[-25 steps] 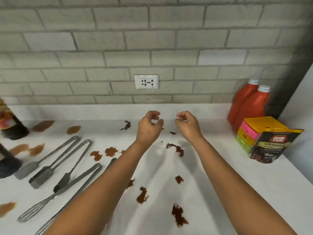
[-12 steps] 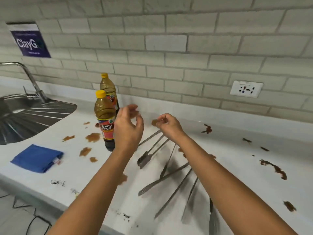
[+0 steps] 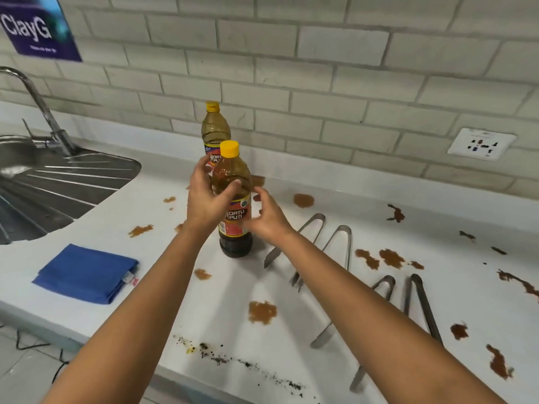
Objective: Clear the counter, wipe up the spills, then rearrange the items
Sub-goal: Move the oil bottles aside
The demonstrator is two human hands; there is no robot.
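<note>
Bright, even overhead light — soft arm shadows fall on the white counter [image 3: 221, 310]. Mild glare on the steel sink [image 3: 58, 182]. Wide-angle bending at the edges; wall sign [image 3: 35, 27] and right hand [image 3: 267, 218] show motion blur — centre fairly sharp.

The left hand [image 3: 205, 199] grips the near bottle [image 3: 233, 199], thumb across its front; the right hand [image 3: 267, 217] touches its label side, fingers loosely curled; a second bottle [image 3: 214, 129] stands just behind. On the white counter [image 3: 233, 330] lie brown spills [image 3: 262, 312], tongs [image 3: 335, 246] right of the bottle, and a blue cloth [image 3: 86, 274] near the sink [image 3: 58, 185]; dark crumbs [image 3: 233, 360] dot the front edge.
</note>
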